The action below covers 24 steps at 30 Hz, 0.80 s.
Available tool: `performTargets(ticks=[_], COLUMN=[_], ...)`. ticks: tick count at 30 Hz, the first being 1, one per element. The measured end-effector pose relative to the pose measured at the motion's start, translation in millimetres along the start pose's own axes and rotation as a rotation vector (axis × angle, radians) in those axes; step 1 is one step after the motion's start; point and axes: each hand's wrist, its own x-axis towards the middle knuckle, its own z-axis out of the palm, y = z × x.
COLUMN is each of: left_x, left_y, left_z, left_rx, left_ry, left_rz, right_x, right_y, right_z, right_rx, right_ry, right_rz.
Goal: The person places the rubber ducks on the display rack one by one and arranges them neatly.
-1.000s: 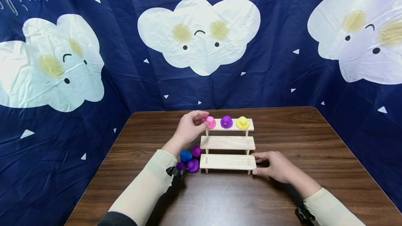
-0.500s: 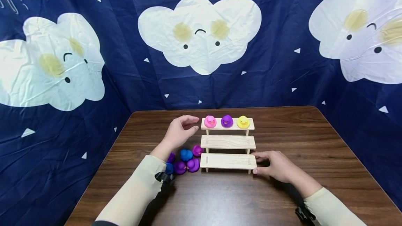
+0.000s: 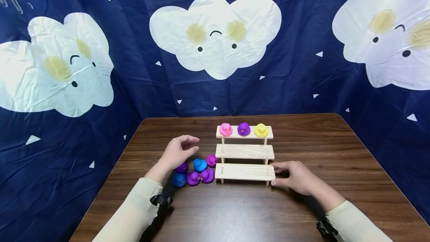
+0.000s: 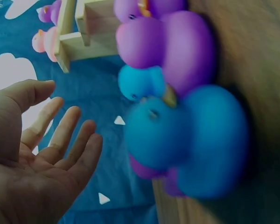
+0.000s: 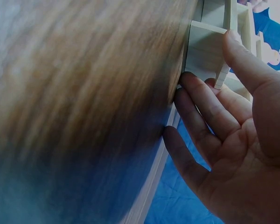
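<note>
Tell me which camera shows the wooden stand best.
The head view, because all three shelves of the wooden stand show. The left wrist view catches only part, cut off at top; the right wrist view shows mainly one end, by the right hand.

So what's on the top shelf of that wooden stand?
A pink toy duck, a purple toy duck and a yellow toy duck sit in a row; the shelf directly beneath them is covered.

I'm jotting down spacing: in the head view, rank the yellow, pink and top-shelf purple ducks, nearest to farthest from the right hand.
1. Yellow duck: right end of the top shelf.
2. Purple duck: middle.
3. Pink duck: left end, farthest from the right hand.
</note>
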Motion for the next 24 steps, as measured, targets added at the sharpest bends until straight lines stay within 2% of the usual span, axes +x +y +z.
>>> performTargets(ticks=[8, 14, 24], left_x=[-15.8, -26.2, -40.1], left_y=[-16.5, -29.2, -43.1], left_z=[-10.7, -13.9, -19.4], left_rx=[0.007, 0.020, 0.003], left_ry=[0.014, -0.007, -0.049], left_rz=[-0.028, -0.022, -0.087], right_x=[0.0, -1.3, -0.6], right_y=[0.4, 0.4, -0.4], right_z=[-0.5, 0.1, -1.1], right_rx=[0.003, 0.005, -0.010], right_ry=[0.001, -0.004, 0.004], right_rz=[0.021, 0.018, -0.008])
